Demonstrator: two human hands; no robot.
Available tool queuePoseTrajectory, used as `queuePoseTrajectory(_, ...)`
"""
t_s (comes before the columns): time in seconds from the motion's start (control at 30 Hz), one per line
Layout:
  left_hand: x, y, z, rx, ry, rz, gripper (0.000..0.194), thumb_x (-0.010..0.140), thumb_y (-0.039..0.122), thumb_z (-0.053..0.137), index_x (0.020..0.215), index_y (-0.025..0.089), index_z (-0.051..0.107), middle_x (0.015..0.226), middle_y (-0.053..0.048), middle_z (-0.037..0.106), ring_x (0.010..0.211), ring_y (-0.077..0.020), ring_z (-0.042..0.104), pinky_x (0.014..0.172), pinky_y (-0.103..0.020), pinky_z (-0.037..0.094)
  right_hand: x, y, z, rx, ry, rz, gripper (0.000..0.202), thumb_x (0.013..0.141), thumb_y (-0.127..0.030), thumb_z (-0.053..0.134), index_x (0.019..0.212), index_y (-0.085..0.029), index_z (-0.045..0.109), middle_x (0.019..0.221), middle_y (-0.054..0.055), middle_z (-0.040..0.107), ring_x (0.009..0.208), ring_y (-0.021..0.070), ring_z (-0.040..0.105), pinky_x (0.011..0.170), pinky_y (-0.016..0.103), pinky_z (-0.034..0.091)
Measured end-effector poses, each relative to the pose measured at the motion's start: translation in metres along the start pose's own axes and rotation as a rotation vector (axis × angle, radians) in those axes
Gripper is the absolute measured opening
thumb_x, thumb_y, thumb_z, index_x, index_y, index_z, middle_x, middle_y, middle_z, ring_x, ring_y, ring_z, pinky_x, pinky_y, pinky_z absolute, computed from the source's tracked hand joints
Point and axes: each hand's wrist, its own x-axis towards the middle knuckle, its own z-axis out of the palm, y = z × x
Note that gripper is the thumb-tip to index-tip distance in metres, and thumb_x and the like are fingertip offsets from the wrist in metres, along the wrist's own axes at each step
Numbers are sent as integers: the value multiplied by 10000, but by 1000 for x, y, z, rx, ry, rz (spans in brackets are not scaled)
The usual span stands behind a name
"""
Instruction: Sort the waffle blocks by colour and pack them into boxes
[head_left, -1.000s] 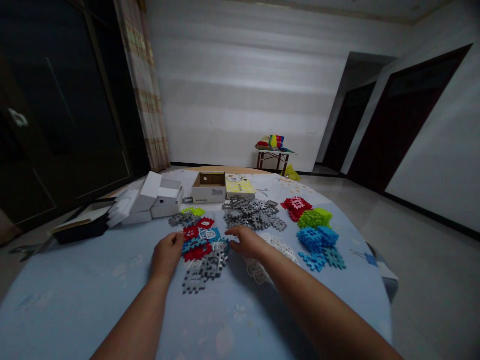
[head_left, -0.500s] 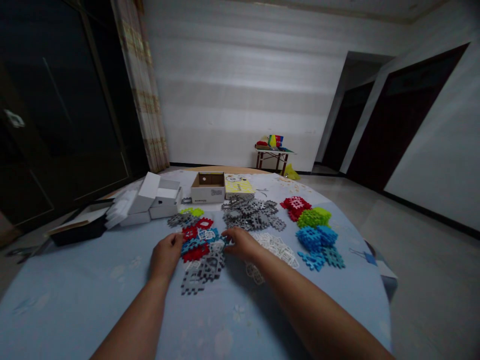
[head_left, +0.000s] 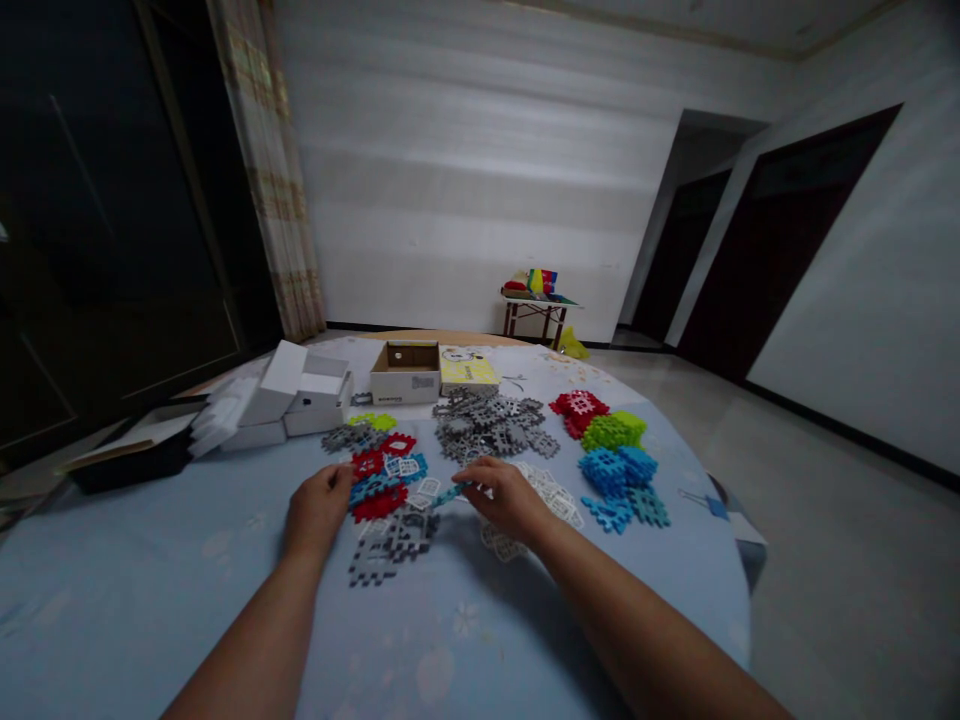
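Observation:
My right hand (head_left: 510, 500) pinches a teal notched building tile (head_left: 450, 494), held edge-on just above the cloth. My left hand (head_left: 319, 508) is curled closed at the left side of a mixed pile; whatever its fingertips grip is hidden. In that pile lie red tiles (head_left: 381, 504), a blue tile (head_left: 375, 486) and white lattice pieces (head_left: 426, 490). Grey tiles (head_left: 409, 530) spread out in front of it. Under and beside my right forearm is a heap of white lattice pieces (head_left: 551, 495).
Behind the hands sits a large grey tile heap (head_left: 491, 425). Sorted red (head_left: 579, 408), green (head_left: 615, 432) and blue tiles (head_left: 611, 472) line the right. An open box (head_left: 406, 386), a yellow box lid (head_left: 469, 372) and white boxes (head_left: 319, 415) stand at the back.
My right hand has drawn the teal tile rightward, away from the mixed pile. My left hand stays by the pile. The view has shifted slightly.

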Motion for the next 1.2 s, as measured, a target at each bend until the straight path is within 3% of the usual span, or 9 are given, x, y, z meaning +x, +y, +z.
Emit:
queuePoseTrajectory(0.17,1,4,-4,23,-18,-11,383,792,390,400,923,165,681,893,-78,722,841,-208,631,666,-245,436,-35,15,-43,-39,184,-25,230,813,-153,530,980,-233,667,914,56,638,838,145,601,749,277,485)
queuePoseTrajectory(0.37,3,8,-6,92,-59,-39,399,789,437,409,905,177,688,933,-98,707,831,-230,603,633,-264,416,-98,48,-112,-313,387,132,207,827,-204,530,973,-240,673,918,64,612,853,173,589,759,317,494)
queuePoseTrajectory(0.5,2,9,-7,140,-72,-48,421,799,450,387,951,181,672,979,-102,699,851,-227,594,642,-259,413,-133,70,-144,-447,402,197,211,824,-214,531,982,-232,670,904,65,605,835,182,586,756,325,487)
queuePoseTrajectory(0.6,3,8,-7,147,-84,-57,392,804,438,386,923,194,670,960,-88,706,852,-227,592,639,-259,410,-152,83,-155,-554,381,237,218,816,-193,522,971,-212,674,877,74,601,825,192,577,749,335,473)
queuePoseTrajectory(0.8,6,3,-2,103,-39,-63,283,795,403,421,844,258,659,903,-10,722,841,-198,586,640,-243,403,-172,92,-157,-754,193,396,370,693,-20,500,925,-227,698,915,81,616,891,214,551,795,364,414)
queuePoseTrajectory(0.9,6,1,-1,97,-8,-50,249,780,391,448,811,257,656,834,11,725,814,-197,580,622,-238,394,-168,88,-155,-775,195,414,430,657,7,471,934,-232,696,947,78,614,933,221,537,813,376,392)
queuePoseTrajectory(1.07,-1,6,-3,70,-10,-27,326,777,393,433,876,194,671,852,-28,718,812,-193,599,651,-241,408,-125,67,-135,-640,240,250,391,694,-27,469,973,-209,673,987,89,600,963,229,517,841,397,380)
queuePoseTrajectory(1.2,-4,7,-2,38,1,-10,369,789,413,391,869,192,676,847,-53,721,820,-195,621,673,-240,427,-69,37,-89,-417,197,91,339,742,-61,494,992,-223,656,978,77,601,953,210,519,848,377,387)
